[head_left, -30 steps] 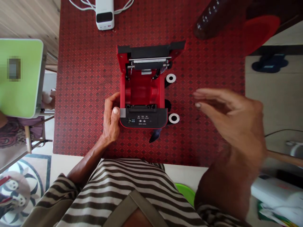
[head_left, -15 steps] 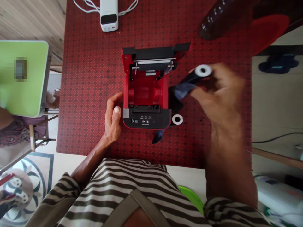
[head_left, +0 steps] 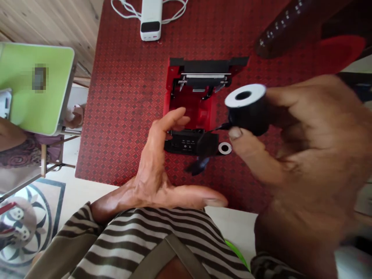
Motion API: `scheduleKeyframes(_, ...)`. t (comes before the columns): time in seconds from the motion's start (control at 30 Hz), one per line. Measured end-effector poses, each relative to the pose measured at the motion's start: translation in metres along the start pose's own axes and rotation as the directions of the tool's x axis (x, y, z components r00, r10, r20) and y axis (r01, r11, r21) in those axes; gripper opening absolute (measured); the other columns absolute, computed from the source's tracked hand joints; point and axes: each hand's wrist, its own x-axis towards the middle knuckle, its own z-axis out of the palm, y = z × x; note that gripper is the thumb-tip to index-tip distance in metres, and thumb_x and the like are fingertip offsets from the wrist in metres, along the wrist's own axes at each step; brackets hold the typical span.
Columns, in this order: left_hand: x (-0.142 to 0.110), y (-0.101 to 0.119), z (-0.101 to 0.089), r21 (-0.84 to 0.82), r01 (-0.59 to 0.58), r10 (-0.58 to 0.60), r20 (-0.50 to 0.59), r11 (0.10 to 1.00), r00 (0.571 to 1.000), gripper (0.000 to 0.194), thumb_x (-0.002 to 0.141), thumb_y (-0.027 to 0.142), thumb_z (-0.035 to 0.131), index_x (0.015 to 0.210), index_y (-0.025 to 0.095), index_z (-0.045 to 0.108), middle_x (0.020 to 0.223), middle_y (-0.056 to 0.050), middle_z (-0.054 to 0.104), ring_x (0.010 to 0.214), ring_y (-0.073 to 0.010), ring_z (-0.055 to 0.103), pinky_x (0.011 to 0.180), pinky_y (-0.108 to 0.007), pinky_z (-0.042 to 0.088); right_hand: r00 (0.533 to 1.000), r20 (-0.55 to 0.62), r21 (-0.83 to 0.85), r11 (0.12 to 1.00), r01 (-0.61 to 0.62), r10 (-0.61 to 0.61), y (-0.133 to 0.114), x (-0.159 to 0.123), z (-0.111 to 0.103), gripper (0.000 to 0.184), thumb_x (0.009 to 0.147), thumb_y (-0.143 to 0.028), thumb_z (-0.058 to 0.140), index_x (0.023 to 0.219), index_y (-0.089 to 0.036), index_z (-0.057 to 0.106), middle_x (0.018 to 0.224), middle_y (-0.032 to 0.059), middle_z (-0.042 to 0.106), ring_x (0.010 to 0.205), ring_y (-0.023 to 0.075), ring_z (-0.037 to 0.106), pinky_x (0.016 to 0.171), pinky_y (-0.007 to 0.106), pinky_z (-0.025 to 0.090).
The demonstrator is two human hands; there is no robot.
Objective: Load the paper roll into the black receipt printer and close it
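A red printer [head_left: 190, 102] stands open on the mat, its black lid folded back at the far end and its metal mechanism showing. My right hand [head_left: 314, 147] is close to the camera and grips a black ribbon roll with a white core [head_left: 247, 110]. A thin black strip runs from that roll down to a second white core [head_left: 224, 148], which lies partly hidden beside the printer's front. My left hand [head_left: 157, 170] is raised over the printer's front with its fingers and thumb apart, holding nothing. It hides part of the black control panel [head_left: 186, 145].
The printer stands on a red patterned mat [head_left: 122, 116]. Beyond it are a white device with cables [head_left: 151, 19], a dark elongated object [head_left: 290, 31] and a red shape [head_left: 343, 50]. A green surface [head_left: 29, 85] lies to the left, past the mat's edge.
My right hand has lifted the ribbon roll closer to the camera. My left hand has left the printer's side and risen over its front. The whole view has shifted slightly.
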Motion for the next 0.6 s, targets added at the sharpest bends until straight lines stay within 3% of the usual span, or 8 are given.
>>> scheduleKeyframes(0.13, 0.004, 0.003, 0.0, -0.034, -0.057, 0.06, 0.101, 0.998, 0.993, 0.084, 0.088, 0.081, 0.114, 0.157, 0.045, 0.083, 0.143, -0.008, 0.092, 0.124, -0.0465, 0.089, 0.101, -0.066, 0.081, 0.982, 0.064, 0.211, 0.96, -0.186, 0.177, -0.016, -0.006, 0.007, 0.03, 0.111, -0.046, 0.095, 0.14, -0.053, 0.089, 0.131, 0.0012, 0.087, 0.117, 0.0376, 0.084, 0.114, 0.056, 0.077)
scheduleKeyframes(0.23, 0.002, 0.001, -0.004, -0.044, -0.107, 0.111, 0.115, 0.993, 0.987, 0.063, 0.099, 0.064, 0.11, 0.154, 0.046, 0.086, 0.127, -0.006, 0.094, 0.104, -0.0393, 0.09, 0.088, -0.062, 0.081, 0.951, 0.198, 0.534, 0.788, -0.306, 0.235, -0.008, -0.001, 0.012, 0.028, 0.102, -0.042, 0.105, 0.127, -0.046, 0.092, 0.119, -0.0022, 0.092, 0.102, 0.0309, 0.088, 0.089, 0.046, 0.078)
scheduleKeyframes(0.3, 0.001, 0.004, -0.008, -0.01, -0.114, 0.114, 0.102, 0.993, 0.988, 0.043, 0.109, 0.05, 0.103, 0.148, 0.042, 0.087, 0.117, -0.003, 0.093, 0.092, -0.0314, 0.088, 0.079, -0.054, 0.078, 0.921, 0.332, 0.659, 0.648, -0.381, 0.204, 0.005, 0.006, 0.017, 0.021, 0.104, -0.045, 0.104, 0.121, -0.04, 0.094, 0.106, -0.0017, 0.092, 0.089, 0.0259, 0.087, 0.074, 0.038, 0.072)
scheduleKeyframes(0.43, -0.001, 0.016, -0.018, 0.013, 0.036, -0.038, 0.16, 0.999, 0.986, 0.017, 0.116, 0.042, 0.098, 0.129, 0.033, 0.091, 0.099, 0.0, 0.091, 0.077, -0.0214, 0.08, 0.068, -0.039, 0.066, 0.85, 0.518, 0.677, 0.562, -0.476, 0.095, 0.023, 0.016, 0.022, 0.03, 0.105, -0.059, 0.105, 0.119, -0.034, 0.098, 0.099, 0.0009, 0.091, 0.081, 0.0207, 0.083, 0.06, 0.028, 0.06)
scheduleKeyframes(0.6, -0.009, 0.021, -0.028, -0.051, 0.155, -0.143, 0.188, 0.987, 0.972, 0.022, 0.11, 0.048, 0.107, 0.117, 0.032, 0.094, 0.092, 0.001, 0.088, 0.075, -0.0206, 0.076, 0.07, -0.036, 0.064, 0.829, 0.544, 0.701, 0.474, -0.533, 0.128, 0.009, 0.015, 0.014, 0.035, 0.094, -0.065, 0.115, 0.115, -0.04, 0.102, 0.094, -0.0017, 0.087, 0.075, 0.0183, 0.079, 0.065, 0.028, 0.068)
